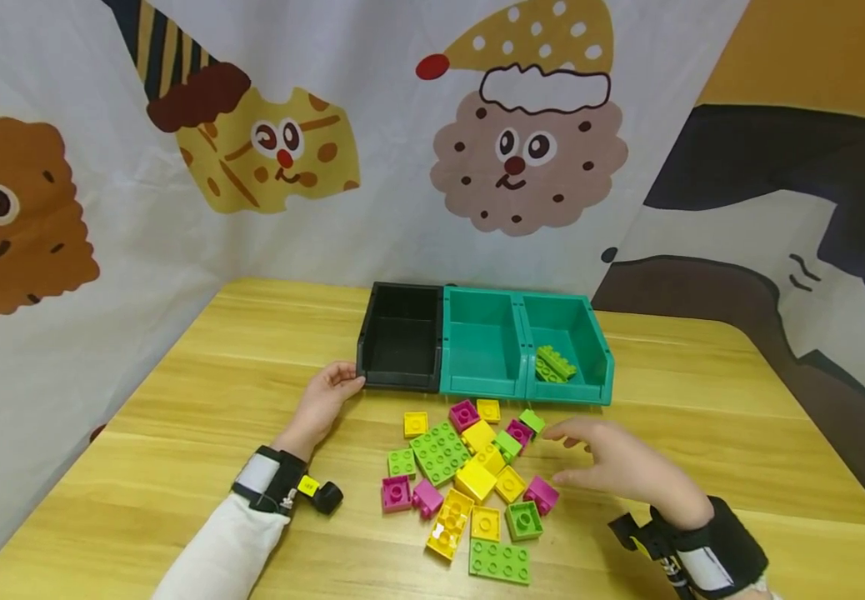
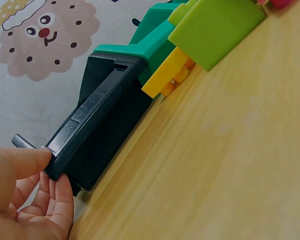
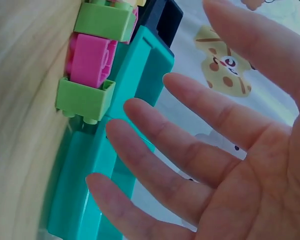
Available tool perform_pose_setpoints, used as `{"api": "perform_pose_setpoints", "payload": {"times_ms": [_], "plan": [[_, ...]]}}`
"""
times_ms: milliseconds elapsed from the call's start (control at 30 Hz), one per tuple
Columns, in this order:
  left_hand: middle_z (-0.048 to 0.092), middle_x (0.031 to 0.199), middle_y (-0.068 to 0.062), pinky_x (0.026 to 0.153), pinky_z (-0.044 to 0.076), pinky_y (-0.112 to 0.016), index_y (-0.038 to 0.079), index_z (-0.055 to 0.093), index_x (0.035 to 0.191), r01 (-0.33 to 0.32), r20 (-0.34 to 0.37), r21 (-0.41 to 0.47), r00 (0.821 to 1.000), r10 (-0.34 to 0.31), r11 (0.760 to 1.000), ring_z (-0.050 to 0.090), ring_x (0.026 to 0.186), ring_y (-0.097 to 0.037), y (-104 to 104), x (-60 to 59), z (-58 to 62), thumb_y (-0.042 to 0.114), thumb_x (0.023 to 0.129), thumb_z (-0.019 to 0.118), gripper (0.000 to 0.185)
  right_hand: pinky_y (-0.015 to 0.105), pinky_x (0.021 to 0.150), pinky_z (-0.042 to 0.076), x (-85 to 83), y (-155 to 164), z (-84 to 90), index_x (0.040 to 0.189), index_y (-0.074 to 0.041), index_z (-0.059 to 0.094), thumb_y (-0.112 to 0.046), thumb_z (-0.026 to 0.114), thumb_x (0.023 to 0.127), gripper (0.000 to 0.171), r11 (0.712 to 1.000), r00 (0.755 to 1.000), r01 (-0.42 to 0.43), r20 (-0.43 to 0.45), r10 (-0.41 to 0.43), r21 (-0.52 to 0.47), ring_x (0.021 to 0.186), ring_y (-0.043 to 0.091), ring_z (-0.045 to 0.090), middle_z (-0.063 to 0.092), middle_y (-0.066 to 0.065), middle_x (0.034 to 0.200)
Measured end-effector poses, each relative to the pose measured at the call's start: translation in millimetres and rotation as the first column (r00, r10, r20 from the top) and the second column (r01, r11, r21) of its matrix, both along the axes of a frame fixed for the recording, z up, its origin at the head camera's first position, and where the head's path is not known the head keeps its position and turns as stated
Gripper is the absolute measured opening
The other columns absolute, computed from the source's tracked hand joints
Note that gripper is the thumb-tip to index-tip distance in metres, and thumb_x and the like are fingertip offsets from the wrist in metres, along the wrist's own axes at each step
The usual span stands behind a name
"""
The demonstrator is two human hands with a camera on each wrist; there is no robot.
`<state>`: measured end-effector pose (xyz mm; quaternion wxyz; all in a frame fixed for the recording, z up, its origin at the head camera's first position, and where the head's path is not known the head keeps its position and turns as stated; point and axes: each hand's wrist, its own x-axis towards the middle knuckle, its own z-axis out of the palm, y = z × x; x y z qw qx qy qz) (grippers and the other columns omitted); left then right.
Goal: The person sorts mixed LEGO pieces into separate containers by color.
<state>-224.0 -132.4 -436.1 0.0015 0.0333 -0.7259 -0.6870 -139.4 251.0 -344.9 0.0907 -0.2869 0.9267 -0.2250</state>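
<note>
My left hand (image 1: 325, 400) grips the front left corner of a black bin (image 1: 402, 385). In the left wrist view the thumb (image 2: 32, 161) lies on the rim and the fingers curl under the corner. My right hand (image 1: 616, 462) hovers at the right edge of a loose pile of toy bricks, nothing in it. Its fingers (image 3: 170, 150) are spread in the right wrist view. Nearest to it are a small green brick (image 1: 532, 421), a magenta brick (image 1: 520, 432) and another magenta brick (image 1: 541, 495). A large green brick (image 1: 440, 452) lies in the pile's left part.
Two teal bins (image 1: 483, 387) stand in a row to the right of the black one. Green bricks (image 1: 554, 365) lie in the rightmost bin. Yellow bricks (image 1: 476, 479), a long green brick (image 1: 500, 562) and several others are scattered over the wooden table (image 1: 200, 400). A printed cloth (image 1: 387, 233) hangs behind.
</note>
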Motion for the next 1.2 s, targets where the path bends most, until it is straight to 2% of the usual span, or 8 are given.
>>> {"api": "perform_pose_setpoints", "payload": {"times_ms": [300,500,633,867,1067,1200], "plan": [[0.052,0.091,0.000,0.074,0.045,-0.016,-0.007,0.052,0.109,0.000,-0.001,0.000,1.000,0.000,1.000,0.049,0.087,-0.009,0,-1.1,-2.3,0.001,0.091,0.058,0.021,0.046,0.081,0.052,6.1,-6,-7.0,0.122,-0.006,0.058,-0.025,0.078,0.077,0.053,0.999,1.000,0.027,-0.009,-0.027,0.034,0.101,0.031,0.059,0.059,0.015,0.123],[0.053,0.090,0.001,0.073,0.045,-0.016,-0.006,0.053,0.108,0.006,0.014,-0.001,1.000,-0.006,1.000,0.049,0.086,-0.008,-1,0.2,-3.1,0.002,0.091,0.058,0.019,0.049,0.088,0.049,10.5,-13,-12.4,0.118,-0.010,0.063,-0.020,0.078,0.075,0.047,0.997,0.999,-0.033,-0.029,0.035,0.075,0.107,0.030,0.057,0.061,0.008,0.118],[0.053,0.091,0.000,0.073,0.045,-0.016,-0.006,0.053,0.108,-0.001,0.013,-0.001,1.000,0.001,1.000,0.049,0.087,-0.009,-1,0.0,-3.1,0.001,0.091,0.058,0.020,0.046,0.088,0.050,9.7,-17,-15.2,0.119,-0.012,0.064,-0.017,0.078,0.076,0.046,0.994,0.997,-0.074,-0.018,0.075,0.076,0.104,0.026,0.058,0.062,0.005,0.115],[0.054,0.093,-0.001,0.073,0.044,-0.016,-0.006,0.053,0.110,-0.002,0.015,-0.033,1.000,0.003,0.999,0.049,0.088,-0.010,-1,-1.5,-2.4,0.003,0.091,0.058,0.021,0.043,0.086,0.052,9.2,-18,-15.6,0.118,-0.011,0.064,-0.017,0.075,0.079,0.040,0.994,0.998,-0.070,0.003,0.070,0.080,0.102,0.025,0.058,0.062,0.005,0.114],[0.053,0.093,0.000,0.074,0.044,-0.016,-0.005,0.053,0.110,-0.008,0.018,-0.034,1.000,0.008,0.999,0.049,0.089,-0.010,0,-2.9,-1.9,0.004,0.092,0.058,0.021,0.032,0.081,0.053,5.4,-18,-19.4,0.114,-0.011,0.067,-0.013,0.070,0.084,0.031,0.995,0.997,-0.072,0.016,0.071,0.070,0.097,0.019,0.059,0.064,0.002,0.111],[0.053,0.093,0.000,0.075,0.043,-0.015,-0.005,0.053,0.110,-0.009,0.017,-0.036,1.000,0.010,0.999,0.049,0.090,-0.010,0,-3.9,-3.0,0.004,0.092,0.059,0.021,0.029,0.078,0.053,3.2,-18,-21.2,0.110,-0.013,0.069,-0.018,0.068,0.086,0.024,0.995,0.996,-0.075,0.054,0.072,0.064,0.093,0.014,0.059,0.065,-0.002,0.105]]}}
